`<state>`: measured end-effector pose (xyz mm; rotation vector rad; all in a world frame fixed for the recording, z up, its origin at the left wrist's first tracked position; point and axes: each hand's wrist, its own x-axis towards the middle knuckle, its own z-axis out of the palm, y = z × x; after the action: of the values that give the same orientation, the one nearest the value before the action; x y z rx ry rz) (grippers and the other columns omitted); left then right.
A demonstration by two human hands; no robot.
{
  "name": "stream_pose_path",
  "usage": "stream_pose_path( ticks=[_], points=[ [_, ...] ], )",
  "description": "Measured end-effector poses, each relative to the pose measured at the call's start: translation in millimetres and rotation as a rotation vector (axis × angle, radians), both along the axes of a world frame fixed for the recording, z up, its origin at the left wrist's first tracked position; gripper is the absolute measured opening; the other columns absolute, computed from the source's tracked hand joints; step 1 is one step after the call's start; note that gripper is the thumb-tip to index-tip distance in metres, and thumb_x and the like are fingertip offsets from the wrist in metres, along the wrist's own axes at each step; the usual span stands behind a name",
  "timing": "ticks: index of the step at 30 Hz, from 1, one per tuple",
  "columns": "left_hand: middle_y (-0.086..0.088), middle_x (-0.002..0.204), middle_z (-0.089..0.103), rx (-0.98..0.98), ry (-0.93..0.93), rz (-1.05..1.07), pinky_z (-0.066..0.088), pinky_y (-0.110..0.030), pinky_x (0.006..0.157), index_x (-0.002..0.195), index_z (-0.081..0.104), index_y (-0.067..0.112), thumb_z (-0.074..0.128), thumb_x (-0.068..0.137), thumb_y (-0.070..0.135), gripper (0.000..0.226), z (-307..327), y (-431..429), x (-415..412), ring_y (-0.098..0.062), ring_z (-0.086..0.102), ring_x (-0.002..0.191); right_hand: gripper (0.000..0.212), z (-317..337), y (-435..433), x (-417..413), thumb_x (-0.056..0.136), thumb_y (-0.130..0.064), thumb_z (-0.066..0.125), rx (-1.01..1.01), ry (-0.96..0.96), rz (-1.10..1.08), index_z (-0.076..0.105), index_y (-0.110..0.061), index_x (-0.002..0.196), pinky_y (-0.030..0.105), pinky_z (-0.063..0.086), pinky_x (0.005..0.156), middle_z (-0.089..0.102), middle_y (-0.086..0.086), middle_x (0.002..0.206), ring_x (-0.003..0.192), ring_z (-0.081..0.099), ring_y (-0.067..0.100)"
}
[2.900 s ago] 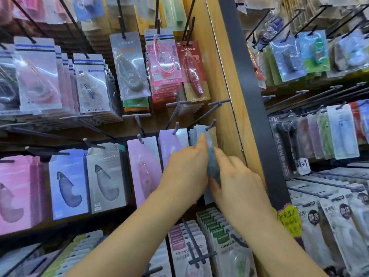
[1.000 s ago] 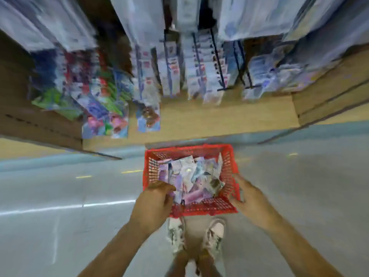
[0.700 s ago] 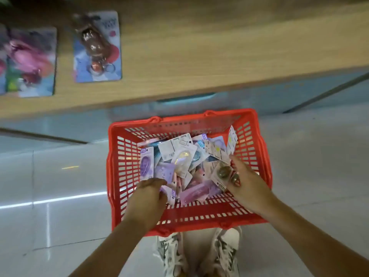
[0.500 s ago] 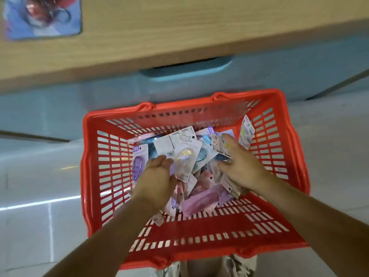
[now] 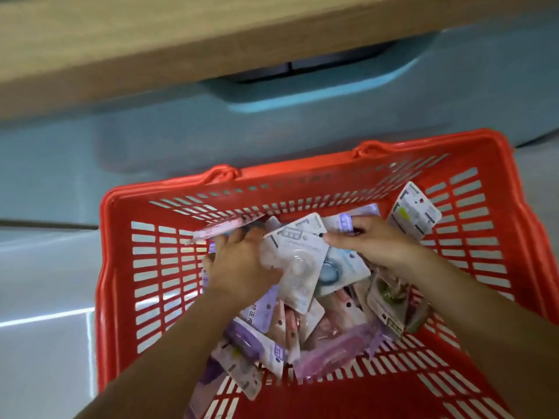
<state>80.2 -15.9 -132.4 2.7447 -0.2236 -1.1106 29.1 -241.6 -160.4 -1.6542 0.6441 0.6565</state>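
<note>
A red plastic basket (image 5: 169,267) stands on the floor below me, holding several carded stationery packets. Both my hands are down inside it. My left hand (image 5: 242,267) lies among the packets with its fingers stretched under a pink packet (image 5: 217,232) and its thumb resting on a white blister packet (image 5: 298,261). My right hand (image 5: 372,246) reaches in from the right, and its thumb and forefinger pinch the edge of a lilac packet (image 5: 344,222). A white packet (image 5: 414,213) leans against the basket's right wall. More lilac and pink packets (image 5: 329,355) lie near the front.
The basket sits on a pale grey floor (image 5: 45,282). Right behind it runs a blue-grey cabinet base with a recessed handle (image 5: 317,86), under a wooden shelf edge (image 5: 181,40).
I have turned from the hanging display down to the basket on the floor and leaned closer. Both hands went into the basket and pushed further in among the packets.
</note>
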Motion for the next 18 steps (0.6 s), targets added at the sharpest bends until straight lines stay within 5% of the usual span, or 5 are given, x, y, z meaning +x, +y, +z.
stream_pose_path(
  ticks=[3,6,10,13,18],
  points=[
    [0.004,0.139,0.032,0.049,-0.152,-0.279,0.029,-0.045,0.108,0.139,0.039,0.035,0.064,0.076,0.058,0.071,22,0,-13,-0.022,0.027,0.131,0.026,29,5,-13,0.078,-0.035,0.080,0.138,0.003,0.211,0.065,-0.034,0.099,0.007,0.048,0.077,0.071,-0.028,0.085,0.080,0.062,-0.016],
    [0.002,0.141,0.039,-0.104,-0.048,-0.316,0.036,-0.033,0.104,0.139,0.041,0.024,0.070,0.077,0.053,0.074,23,1,-24,-0.020,0.038,0.130,0.054,40,17,-20,0.077,-0.035,0.081,0.109,-0.006,0.463,0.047,-0.036,0.119,0.004,0.044,0.080,0.065,-0.027,0.101,0.092,0.057,-0.018],
    [0.012,0.135,0.050,-0.208,0.002,-0.357,0.035,-0.037,0.100,0.132,0.037,0.037,0.073,0.075,0.054,0.070,25,10,-27,-0.014,0.043,0.124,0.078,46,20,-26,0.073,-0.046,0.075,0.239,0.014,0.481,0.036,-0.040,0.139,0.021,0.044,0.105,0.054,-0.020,0.134,0.121,0.052,-0.007],
    [0.019,0.132,0.050,-0.251,0.021,-0.447,0.030,-0.041,0.100,0.136,0.036,0.048,0.071,0.071,0.062,0.075,29,12,-36,-0.011,0.039,0.123,0.057,50,20,-29,0.080,-0.040,0.069,0.363,-0.017,0.472,0.042,-0.045,0.130,0.014,0.044,0.100,0.056,-0.029,0.129,0.121,0.051,-0.012],
    [0.007,0.114,0.065,-0.425,-0.031,-0.436,0.044,-0.036,0.094,0.113,0.067,0.032,0.076,0.065,0.040,0.049,34,16,-54,-0.018,0.057,0.108,0.081,46,15,-30,0.072,-0.075,0.059,0.281,0.088,0.364,0.028,-0.056,0.145,0.035,0.031,0.114,0.029,-0.018,0.155,0.141,0.028,0.005]
  ],
)
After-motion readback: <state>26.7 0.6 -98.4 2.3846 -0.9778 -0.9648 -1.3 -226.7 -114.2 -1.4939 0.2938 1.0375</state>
